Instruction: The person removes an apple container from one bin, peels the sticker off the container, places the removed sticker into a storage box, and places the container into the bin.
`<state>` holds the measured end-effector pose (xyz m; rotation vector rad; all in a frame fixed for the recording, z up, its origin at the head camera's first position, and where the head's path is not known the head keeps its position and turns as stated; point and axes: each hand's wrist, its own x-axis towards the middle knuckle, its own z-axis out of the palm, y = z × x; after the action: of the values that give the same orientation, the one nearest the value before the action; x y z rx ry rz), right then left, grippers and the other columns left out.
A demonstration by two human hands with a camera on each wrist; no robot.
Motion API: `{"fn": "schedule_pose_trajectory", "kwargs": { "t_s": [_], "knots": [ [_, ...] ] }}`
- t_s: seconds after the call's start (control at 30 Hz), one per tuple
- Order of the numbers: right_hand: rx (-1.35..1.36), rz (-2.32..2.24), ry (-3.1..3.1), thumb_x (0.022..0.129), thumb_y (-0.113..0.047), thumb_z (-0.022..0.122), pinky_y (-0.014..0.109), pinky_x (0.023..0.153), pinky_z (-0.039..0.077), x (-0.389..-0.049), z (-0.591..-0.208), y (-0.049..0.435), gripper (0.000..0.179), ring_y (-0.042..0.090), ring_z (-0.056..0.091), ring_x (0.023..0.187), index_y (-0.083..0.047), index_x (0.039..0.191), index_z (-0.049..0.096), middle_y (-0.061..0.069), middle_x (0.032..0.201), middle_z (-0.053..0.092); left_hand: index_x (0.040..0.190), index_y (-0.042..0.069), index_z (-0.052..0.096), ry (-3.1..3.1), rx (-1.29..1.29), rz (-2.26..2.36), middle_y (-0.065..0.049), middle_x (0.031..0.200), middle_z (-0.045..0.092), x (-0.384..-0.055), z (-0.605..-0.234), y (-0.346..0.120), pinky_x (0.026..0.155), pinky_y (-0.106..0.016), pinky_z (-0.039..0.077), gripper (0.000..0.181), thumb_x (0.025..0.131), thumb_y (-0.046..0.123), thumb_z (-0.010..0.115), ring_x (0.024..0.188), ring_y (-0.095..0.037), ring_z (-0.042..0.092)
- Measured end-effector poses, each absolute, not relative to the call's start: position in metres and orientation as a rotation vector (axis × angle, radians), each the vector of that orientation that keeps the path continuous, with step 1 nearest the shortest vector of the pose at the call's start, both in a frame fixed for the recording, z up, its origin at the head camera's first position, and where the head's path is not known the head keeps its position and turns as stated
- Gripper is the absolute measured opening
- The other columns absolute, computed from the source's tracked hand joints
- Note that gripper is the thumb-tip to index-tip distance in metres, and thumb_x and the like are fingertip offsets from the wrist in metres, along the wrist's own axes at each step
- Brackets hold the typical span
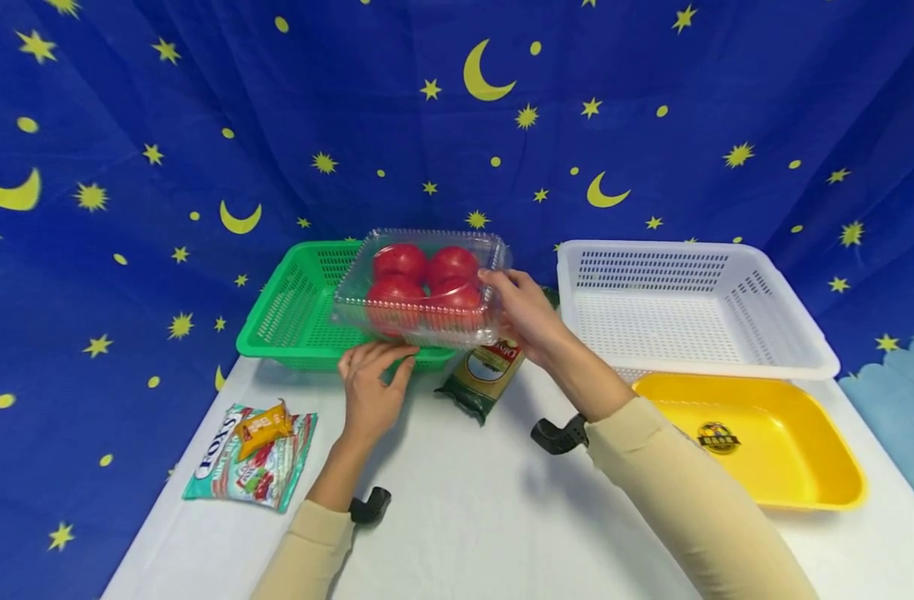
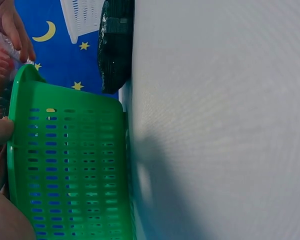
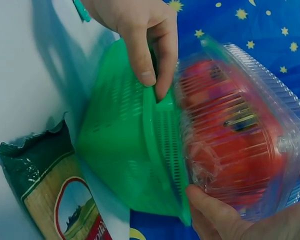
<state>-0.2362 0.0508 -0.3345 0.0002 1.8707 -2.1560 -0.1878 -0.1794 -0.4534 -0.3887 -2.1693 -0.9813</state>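
My right hand grips the right side of a clear plastic clamshell box, with several round red fruits inside. The box is held tilted over the right part of a green slotted basket. With my left hand I pinch the basket's front rim, the thumb outside and fingers over the inner side, as the right wrist view shows. The box's lower edge overlaps the basket rim there. Just right of the basket lies a green and tan packet, partly hidden beneath the box and right hand.
A white slotted basket stands at the back right, with a yellow tray in front of it. At the front left, a small orange packet lies on a teal and white FOX'S bag. A blue star-patterned cloth hangs behind the table.
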Motion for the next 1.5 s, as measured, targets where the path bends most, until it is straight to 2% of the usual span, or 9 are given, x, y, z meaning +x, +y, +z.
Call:
{"fn": "schedule_pose_trajectory", "kwargs": {
  "t_s": [0.3,0.53,0.8,0.93,1.03,1.13,1.27,1.37,1.5],
  "knots": [
    [-0.015,-2.152,1.840,0.092,-0.037,0.061,0.040,0.083,0.053,-0.240,-0.328,0.041,0.077,0.026,0.056,0.103,-0.006,0.148,0.020,0.013,0.133,0.041,0.096,0.018,0.077,-2.164,-0.403,-0.975,0.005,0.104,0.071,-0.190,-0.454,-0.180,0.100,-0.047,0.019,0.019,0.080,0.008,0.077,0.105,-0.020,0.054],
    [-0.117,-2.154,1.853,0.095,-0.031,0.056,0.033,0.067,0.056,-0.251,-0.328,0.033,0.048,0.014,0.053,0.067,0.001,0.129,0.044,0.012,0.098,0.056,0.097,0.017,0.077,-2.148,-0.432,-0.970,0.004,0.105,0.070,-0.191,-0.453,-0.180,0.100,-0.049,0.019,0.020,0.080,0.008,0.077,0.104,-0.020,0.055],
    [-0.115,-2.134,1.924,0.096,-0.028,0.054,0.031,0.061,0.048,-0.254,-0.328,0.020,0.036,0.015,0.048,0.065,0.001,0.116,0.047,0.007,0.082,0.052,0.097,0.018,0.076,-2.140,-0.426,-0.963,0.005,0.104,0.071,-0.191,-0.454,-0.183,0.099,-0.051,0.020,0.021,0.079,0.007,0.077,0.105,-0.021,0.055],
    [-0.043,-2.112,1.944,0.095,-0.030,0.056,0.031,0.058,0.045,-0.253,-0.330,0.015,0.054,0.018,0.052,0.070,0.003,0.130,0.031,0.011,0.093,0.050,0.097,0.017,0.076,-2.135,-0.430,-0.975,0.004,0.103,0.071,-0.190,-0.455,-0.183,0.099,-0.052,0.020,0.022,0.079,0.005,0.077,0.105,-0.022,0.055],
    [0.001,-2.097,1.959,0.096,-0.032,0.056,0.034,0.064,0.048,-0.251,-0.331,0.013,0.066,0.021,0.055,0.084,0.001,0.139,0.018,0.016,0.113,0.047,0.098,0.017,0.076,-2.143,-0.431,-0.979,0.004,0.104,0.070,-0.189,-0.457,-0.183,0.100,-0.051,0.019,0.023,0.079,0.005,0.077,0.105,-0.022,0.055],
    [-0.008,-2.094,1.972,0.096,-0.032,0.055,0.040,0.072,0.052,-0.251,-0.331,0.010,0.062,0.025,0.058,0.090,0.002,0.137,0.023,0.021,0.117,0.051,0.098,0.018,0.076,-2.160,-0.429,-0.972,0.005,0.105,0.070,-0.189,-0.457,-0.182,0.102,-0.050,0.018,0.021,0.080,0.007,0.077,0.106,-0.021,0.054],
    [-0.033,-2.065,2.042,0.096,-0.032,0.055,0.044,0.076,0.055,-0.251,-0.330,0.008,0.054,0.026,0.063,0.088,0.003,0.129,0.029,0.020,0.107,0.057,0.099,0.018,0.076,-2.166,-0.429,-0.957,0.004,0.104,0.070,-0.188,-0.457,-0.182,0.102,-0.050,0.018,0.018,0.082,0.009,0.075,0.106,-0.021,0.054],
    [-0.026,-2.010,2.111,0.095,-0.033,0.056,0.043,0.075,0.055,-0.253,-0.328,0.006,0.056,0.024,0.062,0.088,0.004,0.128,0.030,0.019,0.106,0.057,0.098,0.017,0.076,-2.156,-0.433,-0.959,0.003,0.103,0.071,-0.189,-0.457,-0.181,0.101,-0.050,0.018,0.019,0.082,0.008,0.076,0.105,-0.022,0.054],
    [-0.019,-1.947,2.139,0.094,-0.035,0.056,0.038,0.077,0.055,-0.256,-0.327,0.002,0.055,0.022,0.060,0.091,0.008,0.122,0.036,0.020,0.118,0.048,0.098,0.017,0.076,-2.143,-0.431,-0.965,0.003,0.102,0.071,-0.189,-0.458,-0.181,0.100,-0.051,0.018,0.019,0.081,0.007,0.076,0.105,-0.023,0.055]
  ]
}}
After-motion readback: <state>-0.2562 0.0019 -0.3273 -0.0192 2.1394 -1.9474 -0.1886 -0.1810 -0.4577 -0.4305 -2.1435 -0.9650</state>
